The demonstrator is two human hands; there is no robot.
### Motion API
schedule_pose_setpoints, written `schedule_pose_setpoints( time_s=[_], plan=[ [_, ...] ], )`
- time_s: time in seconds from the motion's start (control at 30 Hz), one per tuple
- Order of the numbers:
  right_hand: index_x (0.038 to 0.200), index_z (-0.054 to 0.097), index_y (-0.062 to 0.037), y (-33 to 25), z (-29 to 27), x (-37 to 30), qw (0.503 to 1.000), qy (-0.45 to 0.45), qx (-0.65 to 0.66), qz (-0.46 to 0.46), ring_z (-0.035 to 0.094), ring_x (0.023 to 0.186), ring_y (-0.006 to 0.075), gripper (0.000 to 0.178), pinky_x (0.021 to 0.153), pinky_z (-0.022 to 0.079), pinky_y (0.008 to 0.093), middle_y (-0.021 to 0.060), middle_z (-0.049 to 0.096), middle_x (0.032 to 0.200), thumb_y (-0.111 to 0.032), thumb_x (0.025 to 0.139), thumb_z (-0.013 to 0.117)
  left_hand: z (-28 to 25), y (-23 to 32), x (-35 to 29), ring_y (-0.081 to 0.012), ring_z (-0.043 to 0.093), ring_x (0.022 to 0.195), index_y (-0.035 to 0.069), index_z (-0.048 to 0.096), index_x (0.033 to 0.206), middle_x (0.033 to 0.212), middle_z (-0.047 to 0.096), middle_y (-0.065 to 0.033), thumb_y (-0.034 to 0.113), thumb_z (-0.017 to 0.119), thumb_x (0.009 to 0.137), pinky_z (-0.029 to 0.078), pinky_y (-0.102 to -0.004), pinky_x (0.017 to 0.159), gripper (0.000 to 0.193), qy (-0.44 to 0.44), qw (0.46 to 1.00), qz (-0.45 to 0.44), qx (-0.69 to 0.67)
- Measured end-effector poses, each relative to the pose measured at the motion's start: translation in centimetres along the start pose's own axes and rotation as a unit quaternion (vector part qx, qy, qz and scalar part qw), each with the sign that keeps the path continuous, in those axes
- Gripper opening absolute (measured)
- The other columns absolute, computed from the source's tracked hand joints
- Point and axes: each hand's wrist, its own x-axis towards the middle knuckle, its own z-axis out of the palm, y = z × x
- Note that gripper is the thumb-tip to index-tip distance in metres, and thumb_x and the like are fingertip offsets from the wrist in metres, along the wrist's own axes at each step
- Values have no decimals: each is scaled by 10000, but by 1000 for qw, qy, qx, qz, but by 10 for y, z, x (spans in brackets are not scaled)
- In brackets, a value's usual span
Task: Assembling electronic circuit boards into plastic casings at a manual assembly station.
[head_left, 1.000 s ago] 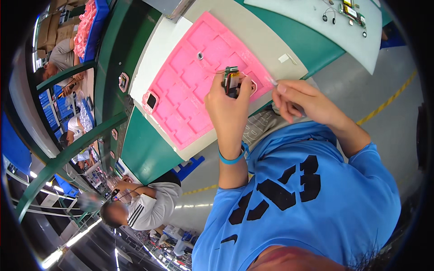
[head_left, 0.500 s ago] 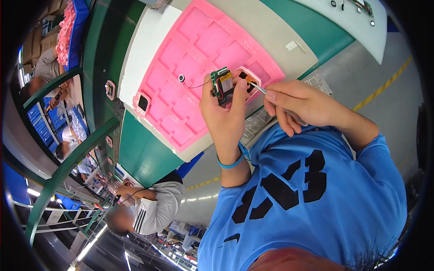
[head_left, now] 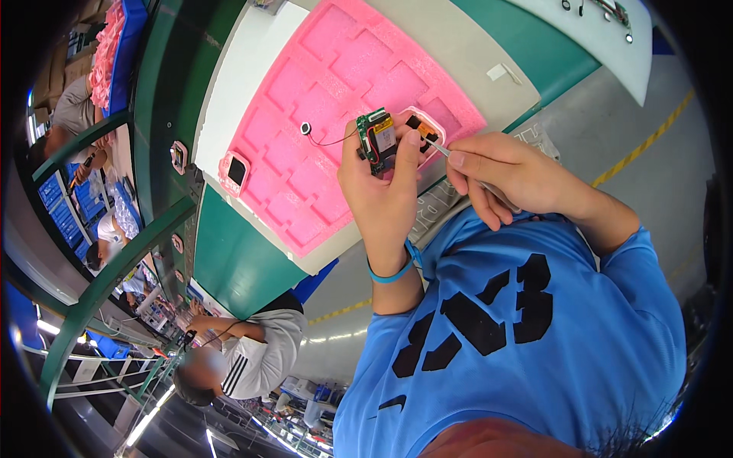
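Note:
My left hand (head_left: pixel 382 191) is closed round a green circuit board (head_left: pixel 365 122) with a silver-and-yellow battery (head_left: pixel 383 136) on it. A thin red wire runs from the board to a small round black-and-white part (head_left: pixel 306 128) over the pink tray. Beside the board, at the left fingertips, is a pale pink casing (head_left: pixel 434 122) with black and orange parts inside. My right hand (head_left: pixel 496 172) pinches slim metal tweezers (head_left: pixel 441 150), their tip at the casing's inside. The thumb and fingers partly hide both pieces.
Beneath my hands lies a pink foam tray (head_left: pixel 282 84) with square recesses. A pink-framed device with a dark screen (head_left: pixel 235 172) rests at its left corner. To the left runs a green conveyor line with more devices (head_left: pixel 179 157). A co-worker in a grey-and-white shirt (head_left: pixel 263 355) sits nearby.
My hands keep nearly the same pose, with the board and casing shifted very slightly. The tray and the line at left sit a little differently in view.

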Motion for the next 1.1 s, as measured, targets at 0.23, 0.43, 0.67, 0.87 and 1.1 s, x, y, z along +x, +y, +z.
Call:
schedule_pose_setpoints(
  time_s=[0.23, 0.43, 0.67, 0.87, 1.1],
  plan=[
    [913, 583, -28, 4, -1, 2, 1000, 2, 17, -13, 478, 379, 113, 348, 403, 402, 211, 75, 658, 573, -201, 1167, 420, 0, -2, 0, -171, 729, 865, -21, 661, 1207, 1029, 765, -115, -30, 757, 944, 606, -277, 777, 280, 2, 1000, 9, 5],
    [882, 609, -29, 8, -5, 4, 999, -20, 1, -33, 472, 393, 114, 359, 409, 404, 226, 72, 653, 580, -189, 1155, 439, -2, -4, -1, -151, 703, 831, -23, 653, 1220, 993, 762, -103, -23, 723, 959, 582, -259, 756, 270, -10, 1000, 25, 2],
    [877, 663, -18, 15, -3, 2, 996, 2, -41, -79, 471, 453, 112, 356, 476, 394, 235, 35, 611, 574, -174, 1135, 473, -27, 7, -20, -110, 611, 676, -29, 643, 1256, 908, 748, -103, 8, 664, 991, 486, -203, 620, 268, -64, 995, -55, -58],
    [890, 701, -19, 17, 1, -9, 957, 61, -239, -155, 472, 497, 119, 308, 530, 372, 253, 11, 561, 565, -151, 1105, 524, -32, -6, -32, -81, 503, 550, -39, 636, 1262, 816, 720, -111, 30, 609, 1018, 351, -179, 495, 255, -142, 972, -129, -136],
    [872, 708, -34, 19, 3, -11, 927, 108, -311, -181, 387, 525, 186, 202, 529, 337, 340, 51, 530, 606, -120, 1028, 613, -29, -18, -29, -67, 448, 491, -60, 634, 1262, 800, 712, -124, 41, 590, 1033, 284, -179, 434, 254, -146, 976, -94, -131]
  ],
)
